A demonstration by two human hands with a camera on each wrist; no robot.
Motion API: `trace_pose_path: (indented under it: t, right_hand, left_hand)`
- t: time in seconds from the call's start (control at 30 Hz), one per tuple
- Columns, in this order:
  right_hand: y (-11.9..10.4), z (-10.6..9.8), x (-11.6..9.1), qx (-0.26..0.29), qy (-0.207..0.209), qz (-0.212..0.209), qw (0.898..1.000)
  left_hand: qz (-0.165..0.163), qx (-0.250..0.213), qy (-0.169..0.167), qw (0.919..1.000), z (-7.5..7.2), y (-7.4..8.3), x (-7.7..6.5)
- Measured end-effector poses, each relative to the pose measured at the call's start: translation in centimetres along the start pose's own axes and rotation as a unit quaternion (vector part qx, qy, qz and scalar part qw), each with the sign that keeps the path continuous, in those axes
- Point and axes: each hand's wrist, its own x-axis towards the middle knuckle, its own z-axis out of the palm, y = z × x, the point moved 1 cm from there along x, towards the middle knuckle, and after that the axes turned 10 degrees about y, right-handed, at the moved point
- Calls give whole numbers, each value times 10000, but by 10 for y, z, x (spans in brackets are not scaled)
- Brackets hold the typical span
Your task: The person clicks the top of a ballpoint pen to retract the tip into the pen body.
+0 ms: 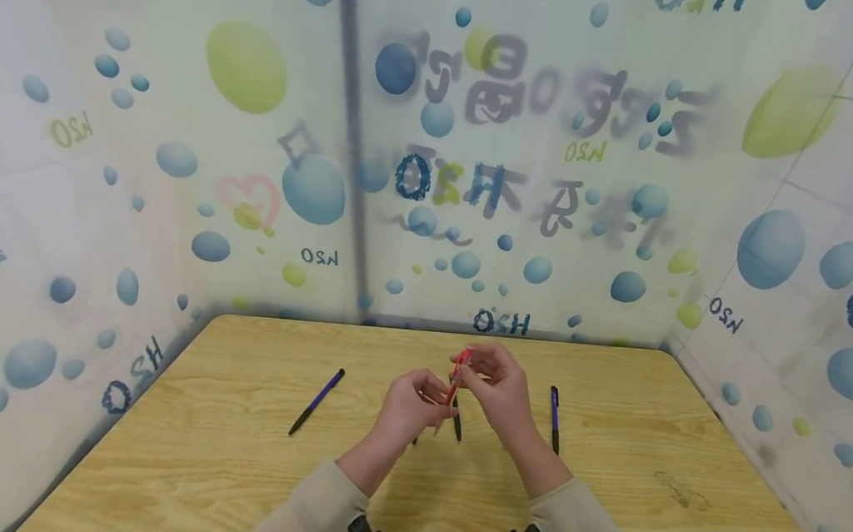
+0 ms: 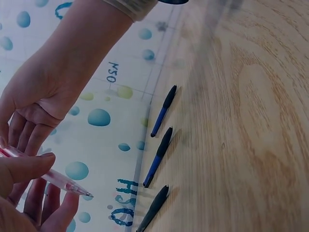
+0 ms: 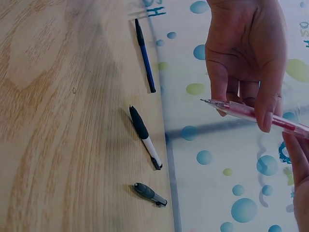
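A red pen [image 1: 456, 380] with a clear barrel is held up over the table between both hands, its metal tip [image 3: 206, 100] pointing down. My left hand [image 1: 406, 404] pinches the lower barrel between thumb and fingers. Higher up, at the red end, my right hand [image 1: 503, 391] grips the same pen with thumb and fingertips. In the left wrist view the clear front part of the pen [image 2: 65, 181] shows past the left thumb. Behind the hands lies a dark pen [image 1: 457, 425], partly hidden by them; the right wrist view shows a black-and-white pen [image 3: 144, 137].
A blue and black pen [image 1: 318, 401] lies slanted on the wooden table [image 1: 229, 484], left of the hands. Another blue pen [image 1: 554, 414] lies to the right, beside the right wrist. A short grey pen [image 3: 150, 194] shows in the right wrist view. A patterned curtain [image 1: 425, 283] surrounds the table.
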Motion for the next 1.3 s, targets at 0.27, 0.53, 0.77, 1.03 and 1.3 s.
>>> trace_pose_path:
  t: [0.27, 0.53, 0.77, 1.03, 1.3]
  right_hand:
    - [0, -2, 0, -50, 27, -68, 10000]
    - [-2, -2, 1, -186, 10, -218, 9996]
    - [-4, -6, 4, -400, -419, -338, 9977]
    - [0, -19, 6, -1258, -1188, -819, 9815]
    - [10, -34, 2, -2156, -1633, -1180, 9555]
  left_hand:
    - [331, 312, -21, 9990, 0, 4, -1]
    - [1359, 1216, 75, 9832, -5, 11, -6]
    - [2005, 1875, 20, 9616, -12, 12, -7]
    - [2407, 2515, -246, 9371, -25, 2, -2]
    - [2066, 2524, -401, 9445, -41, -9, 3]
